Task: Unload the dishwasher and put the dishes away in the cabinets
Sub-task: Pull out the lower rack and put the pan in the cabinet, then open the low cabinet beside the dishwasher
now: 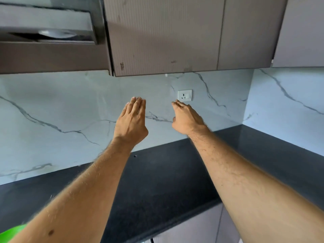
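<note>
Two empty hands (156,118) beneath closed cabinet doors (164,35), above dark counter (166,176).

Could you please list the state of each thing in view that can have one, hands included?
Left hand: open, fingers straight, holding nothing.
Right hand: open, fingers extended, holding nothing.
Ribbed cabinet door: closed.
Plain cabinet door: closed.
Lift-up cabinet: flap raised, open, a plate visible inside.
Wall socket: nothing plugged in; switch position cannot be told.
</note>
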Available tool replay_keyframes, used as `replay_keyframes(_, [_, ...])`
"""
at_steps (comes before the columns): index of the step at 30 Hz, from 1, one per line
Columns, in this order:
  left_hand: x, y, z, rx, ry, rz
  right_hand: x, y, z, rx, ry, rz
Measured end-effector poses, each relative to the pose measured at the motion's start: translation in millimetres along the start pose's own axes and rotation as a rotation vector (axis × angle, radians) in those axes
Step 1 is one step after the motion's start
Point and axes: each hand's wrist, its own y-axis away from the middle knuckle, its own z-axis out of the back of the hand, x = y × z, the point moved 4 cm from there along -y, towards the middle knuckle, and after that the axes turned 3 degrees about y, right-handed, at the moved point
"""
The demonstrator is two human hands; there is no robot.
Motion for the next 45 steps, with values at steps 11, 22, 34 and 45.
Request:
replay_keyframes(11, [-107.6,73.2,-59.6,0.167,0.248,-0.076,-104.8,150.1,-27.0,0.112,0.060,-0.242])
replay_keyframes(22, [-260.9,105.1,-115.9,0.277,0.419,-0.211,-232.8,250.3,-17.2,0.143,0.092,-0.474])
replay_keyframes(34, [-410.6,121.4,-187.6,0.479,0.471,-0.333,-383.9,326.4,-51.5,0.228,0.016,-0.688])
replay_keyframes(45, [-507.1,110.7,-284.7,0.627,0.565,-0.525,-459.9,368.5,-129.2,0.388,-0.069,-0.860])
